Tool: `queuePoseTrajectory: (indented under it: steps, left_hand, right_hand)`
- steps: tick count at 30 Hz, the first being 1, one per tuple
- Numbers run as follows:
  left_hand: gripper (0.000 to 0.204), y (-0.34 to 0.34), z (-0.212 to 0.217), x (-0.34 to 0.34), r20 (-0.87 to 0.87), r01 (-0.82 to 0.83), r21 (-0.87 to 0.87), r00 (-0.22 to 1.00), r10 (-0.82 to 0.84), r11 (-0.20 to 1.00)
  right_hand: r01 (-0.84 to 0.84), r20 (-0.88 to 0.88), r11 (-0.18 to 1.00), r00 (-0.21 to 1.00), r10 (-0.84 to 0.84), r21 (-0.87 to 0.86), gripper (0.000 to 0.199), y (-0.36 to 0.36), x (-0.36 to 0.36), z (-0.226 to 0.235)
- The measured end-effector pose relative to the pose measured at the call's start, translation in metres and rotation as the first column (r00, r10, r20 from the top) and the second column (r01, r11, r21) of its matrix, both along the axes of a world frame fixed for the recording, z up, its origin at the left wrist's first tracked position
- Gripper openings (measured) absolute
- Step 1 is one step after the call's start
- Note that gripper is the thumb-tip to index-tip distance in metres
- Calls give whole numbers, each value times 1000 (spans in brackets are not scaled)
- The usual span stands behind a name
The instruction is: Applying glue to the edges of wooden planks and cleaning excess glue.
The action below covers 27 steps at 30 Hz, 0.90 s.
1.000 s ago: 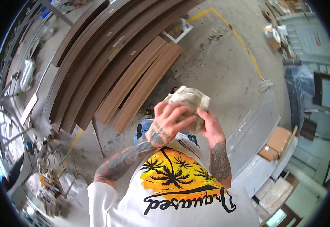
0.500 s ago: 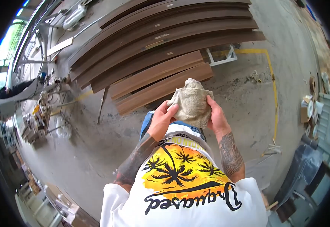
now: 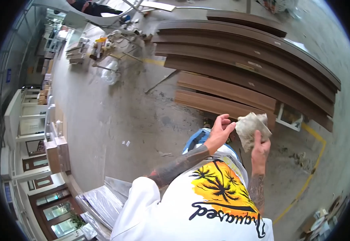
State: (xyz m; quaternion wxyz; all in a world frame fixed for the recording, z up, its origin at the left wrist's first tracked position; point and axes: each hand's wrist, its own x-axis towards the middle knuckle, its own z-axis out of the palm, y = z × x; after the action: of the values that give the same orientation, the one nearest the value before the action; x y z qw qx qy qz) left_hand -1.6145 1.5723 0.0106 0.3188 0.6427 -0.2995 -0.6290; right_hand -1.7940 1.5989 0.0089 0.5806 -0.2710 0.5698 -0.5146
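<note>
A folded, greyish-beige cloth [image 3: 250, 129] is held up in front of my waist, over the brown boards' near end. My right hand [image 3: 260, 150] grips it from the right, thumb lying across its face and the other fingers hidden behind. Just off the cloth's left edge is my left hand [image 3: 219, 135], its fingers loosely bent and apart. Its thumb tip comes close to the cloth's edge; whether they touch I cannot tell.
Long brown boards [image 3: 239, 54] lie stacked beyond my hands, with shorter boards [image 3: 223, 90] nearer. A white metal frame [image 3: 289, 122] sticks out beside a yellow floor line [image 3: 317, 160]. Plastic-wrapped panels [image 3: 106, 201] stand at lower left, and cluttered equipment [image 3: 118, 42] at upper left.
My view has turned left, so the boards appear farther right. My left hand has come off the cloth's face, and the cloth is now in my right hand.
</note>
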Motion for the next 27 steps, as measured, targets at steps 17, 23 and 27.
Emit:
queuePoseTrajectory:
  steps: [17, 23, 27]
  left_hand:
    - [30, -2, 50, 53, -671, -182, 178, 696, 254, 967]
    - [31, 10, 44, 64, -733, -135, 159, 648, 208, 978]
    - [35, 13, 47, 69, -749, -182, 112, 631, 203, 977]
  right_hand:
    - [-628, -782, 657, 617, 93, -417, 58, -6, 44, 58]
    - [-30, -210, 915, 976, -60, -402, 42, 10, 34, 43]
    - [201, 237, 960, 959, -153, -192, 41, 9, 21, 40]
